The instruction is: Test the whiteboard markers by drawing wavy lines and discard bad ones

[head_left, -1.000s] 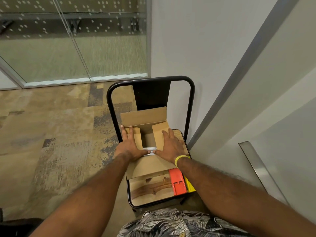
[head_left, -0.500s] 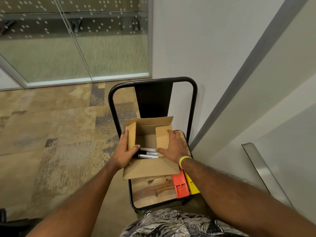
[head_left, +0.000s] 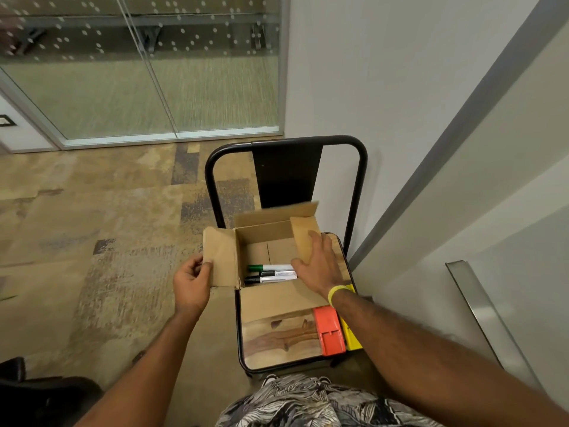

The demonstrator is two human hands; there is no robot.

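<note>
While the left hand (head_left: 192,283) pinches the left flap (head_left: 220,257) of the cardboard box (head_left: 264,238) between thumb and curled fingers and holds it folded outward, the right hand (head_left: 320,266) lies flat on the right flap (head_left: 303,238), its fingers straight and spread and gripping nothing, with the thumb just beside the marker barrels. The box sits on the wooden seat of a black-framed chair (head_left: 277,346), and the markers (head_left: 271,274) lie on its floor against the near wall. Three are visible, side by side and touching: a green-capped marker (head_left: 268,267) farthest from the person, a dark-capped one (head_left: 277,274) in the middle and a black-capped one (head_left: 264,280) nearest. Their long axes run across the box from side to side, roughly parallel to its near wall, and the caps all point to the person's left, while the tail ends are hidden under the right hand. Judging by their look, they are light, stiff plastic tubes with smooth white barrels, likely to roll or slip if nudged, so a pinch around mid-barrel between thumb and two fingers seems the safest hold, leaving the cap free for pulling off. Whether more lie beneath cannot be told. An orange block (head_left: 329,331) and a yellow one (head_left: 351,337) rest on the seat near the box's front flap
</note>
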